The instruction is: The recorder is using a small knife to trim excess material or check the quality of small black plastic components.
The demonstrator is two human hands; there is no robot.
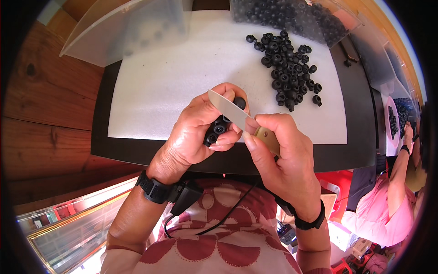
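My left hand is curled around several small black rubber-like ball parts, some showing a round hole. One more black ball sits near its thumb and fingertips. My right hand grips a knife with a flat, light metal blade and a pale yellow riveted handle. Slanting up to the left, the blade lies across the front of the left fingers, next to that ball. It hides part of the fingers, so I cannot tell whether its edge touches the ball.
A loose heap of black ball parts lies on the white foam sheet over a dark table. Behind it stands a clear bin full of them. Another translucent bin is far left. At right, another person's hand is near a pink-rimmed tray.
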